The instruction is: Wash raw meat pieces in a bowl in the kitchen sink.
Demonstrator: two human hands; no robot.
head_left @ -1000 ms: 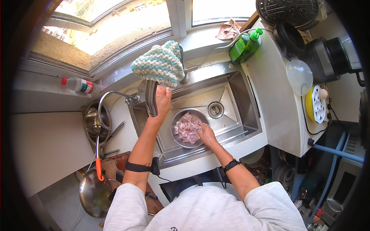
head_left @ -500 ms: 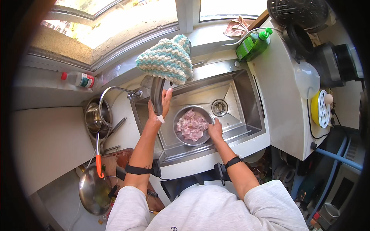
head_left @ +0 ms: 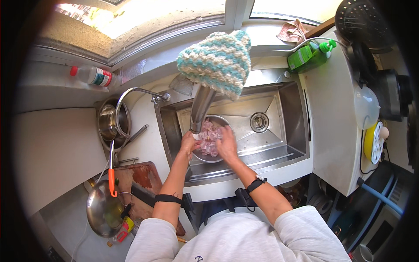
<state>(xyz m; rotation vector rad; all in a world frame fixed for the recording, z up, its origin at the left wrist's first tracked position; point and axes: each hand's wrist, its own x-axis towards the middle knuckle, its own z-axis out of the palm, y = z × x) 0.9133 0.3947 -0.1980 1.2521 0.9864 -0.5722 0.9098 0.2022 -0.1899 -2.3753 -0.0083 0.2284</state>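
Observation:
A round metal bowl point(head_left: 207, 159) holding pieces of raw pink meat point(head_left: 210, 139) sits in the left part of the steel sink point(head_left: 244, 107). My left hand point(head_left: 188, 143) is at the bowl's left rim, fingertips by the meat; the tap partly hides its fingers. My right hand point(head_left: 227, 145) reaches over the bowl's right side onto the meat, fingers apart and slightly blurred. Directly above the bowl hangs the tap's thick spout point(head_left: 201, 107), its upper part under a striped teal and cream knitted cover point(head_left: 216, 61).
The sink drain point(head_left: 259, 122) lies right of the bowl. A green soap bottle point(head_left: 310, 56) stands behind the sink's right corner. Left are a smaller curved tap point(head_left: 135, 90), stacked pots point(head_left: 107, 120), a cutting board point(head_left: 146, 174) and a plastic bottle point(head_left: 94, 76).
My left hand has come down from beside the tap to the bowl. My right hand has left the bowl's right rim and moved over the meat. The view has shifted, and the spout is above the bowl.

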